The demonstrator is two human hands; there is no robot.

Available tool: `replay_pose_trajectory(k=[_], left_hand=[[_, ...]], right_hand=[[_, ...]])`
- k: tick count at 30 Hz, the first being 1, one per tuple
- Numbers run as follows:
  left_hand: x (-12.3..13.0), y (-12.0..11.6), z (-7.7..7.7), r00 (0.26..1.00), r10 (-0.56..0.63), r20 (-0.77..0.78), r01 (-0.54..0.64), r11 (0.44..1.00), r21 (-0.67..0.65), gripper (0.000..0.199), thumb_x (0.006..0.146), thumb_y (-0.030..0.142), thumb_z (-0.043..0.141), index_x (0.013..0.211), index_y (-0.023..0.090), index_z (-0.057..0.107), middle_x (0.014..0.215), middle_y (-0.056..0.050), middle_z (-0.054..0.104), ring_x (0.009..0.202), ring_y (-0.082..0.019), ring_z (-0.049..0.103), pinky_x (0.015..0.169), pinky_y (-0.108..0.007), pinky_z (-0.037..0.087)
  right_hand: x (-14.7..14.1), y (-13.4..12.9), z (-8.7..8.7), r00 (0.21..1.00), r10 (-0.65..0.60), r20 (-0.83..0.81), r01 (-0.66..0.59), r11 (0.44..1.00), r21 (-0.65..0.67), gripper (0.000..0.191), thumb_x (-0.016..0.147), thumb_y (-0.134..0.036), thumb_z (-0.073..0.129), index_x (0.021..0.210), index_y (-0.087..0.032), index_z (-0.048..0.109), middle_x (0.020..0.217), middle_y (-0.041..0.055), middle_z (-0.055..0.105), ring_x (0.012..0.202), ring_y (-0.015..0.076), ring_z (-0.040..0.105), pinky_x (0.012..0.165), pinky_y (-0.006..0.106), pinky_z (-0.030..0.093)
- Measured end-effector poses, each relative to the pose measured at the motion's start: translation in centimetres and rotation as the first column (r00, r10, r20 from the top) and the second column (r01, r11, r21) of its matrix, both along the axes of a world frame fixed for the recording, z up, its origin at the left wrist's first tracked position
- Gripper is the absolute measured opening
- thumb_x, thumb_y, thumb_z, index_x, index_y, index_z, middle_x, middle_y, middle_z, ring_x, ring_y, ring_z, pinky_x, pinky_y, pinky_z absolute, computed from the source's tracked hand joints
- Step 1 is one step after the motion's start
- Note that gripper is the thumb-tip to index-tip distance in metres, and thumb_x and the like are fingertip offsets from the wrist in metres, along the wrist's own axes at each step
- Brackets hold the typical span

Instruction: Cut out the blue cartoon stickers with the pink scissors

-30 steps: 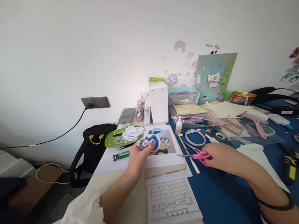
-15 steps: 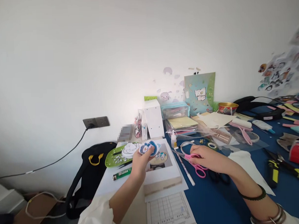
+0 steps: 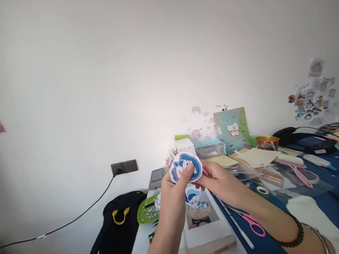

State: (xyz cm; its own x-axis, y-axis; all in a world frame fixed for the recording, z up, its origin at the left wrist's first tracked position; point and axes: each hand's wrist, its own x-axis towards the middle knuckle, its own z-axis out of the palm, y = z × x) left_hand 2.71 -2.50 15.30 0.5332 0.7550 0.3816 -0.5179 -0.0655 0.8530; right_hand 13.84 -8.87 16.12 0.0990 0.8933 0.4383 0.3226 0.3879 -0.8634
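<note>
My left hand [image 3: 174, 189] pinches a rounded paper cutout [image 3: 197, 166] with blue and white cartoon figures, its thumb lying on the front. Close against the right edge of that cutout is my right hand [image 3: 218, 179], its fingers bent and partly hidden behind the paper. A small pink-red part shows at those fingers; the rest of it is out of sight. Below my hands lies a printed sheet [image 3: 205, 231] with a picture on it. Pink-handled scissors [image 3: 255, 224] rest on the blue surface, beside a white patterned stick [image 3: 240, 230].
A green tray [image 3: 147, 211] with small pieces and a phone [image 3: 156, 178] are at the left. Behind stand a clear pouch [image 3: 210, 148] and a picture board [image 3: 232, 128]. To the right are a tape roll [image 3: 262, 190], a lint roller [image 3: 290, 160] and a glue tube [image 3: 319, 161].
The view has tilted upward. My right hand has moved from the pink scissors to beside the cutout. The cutout in my left hand is raised and faces me more fully.
</note>
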Motion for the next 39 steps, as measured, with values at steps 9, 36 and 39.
replay_pose_trajectory(k=[9, 36, 39], left_hand=[[-3.2, 0.1, 2.1, 0.964, 0.261, 0.057, -0.262, 0.965, 0.012, 0.029, 0.067, 0.044, 0.073, 0.067, 0.02, 0.057, 0.059, 0.0, 0.054, 0.055, -0.014, 0.05, 0.05, -0.024, 0.045], [-2.6, -0.7, 1.6, 0.969, 0.234, -0.076, -0.238, 0.97, -0.05, 0.03, 0.062, 0.04, 0.078, 0.07, 0.015, 0.063, 0.063, -0.001, 0.061, 0.055, -0.011, 0.052, 0.052, -0.021, 0.044], [-2.6, -0.7, 1.8, 0.979, 0.2, -0.048, -0.202, 0.978, -0.049, 0.032, 0.062, 0.039, 0.078, 0.072, 0.013, 0.064, 0.062, -0.001, 0.057, 0.055, -0.011, 0.049, 0.049, -0.02, 0.04]], right_hand=[[-1.2, 4.0, 0.7, 0.83, 0.503, -0.241, -0.492, 0.864, 0.109, 0.029, 0.09, -0.043, 0.049, 0.09, -0.017, 0.063, 0.082, 0.003, 0.054, 0.072, 0.0139, 0.052, 0.068, 0.028, 0.046], [-1.1, 4.0, -1.0, 0.696, 0.606, -0.385, -0.625, 0.775, 0.09, 0.012, 0.073, -0.02, 0.073, 0.08, -0.014, 0.065, 0.072, 0.0006, 0.059, 0.067, 0.0118, 0.053, 0.067, 0.026, 0.041], [-0.9, 3.8, -0.7, 0.719, 0.571, -0.397, -0.594, 0.801, 0.076, 0.013, 0.077, -0.02, 0.069, 0.086, -0.013, 0.064, 0.073, 0.0017, 0.058, 0.067, 0.0124, 0.052, 0.065, 0.026, 0.039]])
